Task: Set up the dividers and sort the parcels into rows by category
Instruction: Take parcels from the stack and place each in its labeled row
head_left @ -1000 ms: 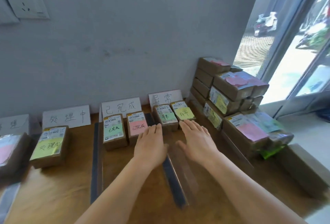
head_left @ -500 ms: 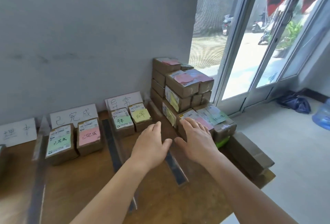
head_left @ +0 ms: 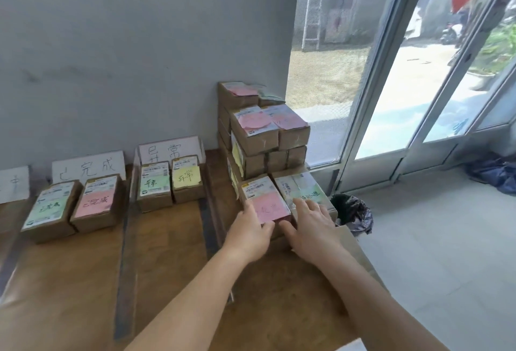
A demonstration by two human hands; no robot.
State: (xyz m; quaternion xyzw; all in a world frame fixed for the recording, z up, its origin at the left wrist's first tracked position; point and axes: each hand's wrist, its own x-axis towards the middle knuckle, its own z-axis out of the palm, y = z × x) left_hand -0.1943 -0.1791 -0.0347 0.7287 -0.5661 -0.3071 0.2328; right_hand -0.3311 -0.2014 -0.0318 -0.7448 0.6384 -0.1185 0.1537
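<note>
Head view, the only one: along the left and centre of the frame, on the brown wooden table (head_left: 69,280), the dark flat divider strips (head_left: 124,241) already lie between rows, each headed by a white handwritten label card (head_left: 88,166) against the grey wall. Four small brown cardboard parcels are sorted: a green-noted and a pink-noted pair (head_left: 72,208) at lower left, and a green- and yellow-noted pair (head_left: 170,183) at centre. Right of centre, the unsorted stack of brown parcels (head_left: 262,132) remains large, so most sorting seems left.

The left hand (head_left: 250,232) and right hand (head_left: 310,227) flank the pink-noted parcel (head_left: 266,204) at the stack's front, fingers loosely spread. They appear to touch its sides, though a firm grip isn't clear.
</note>
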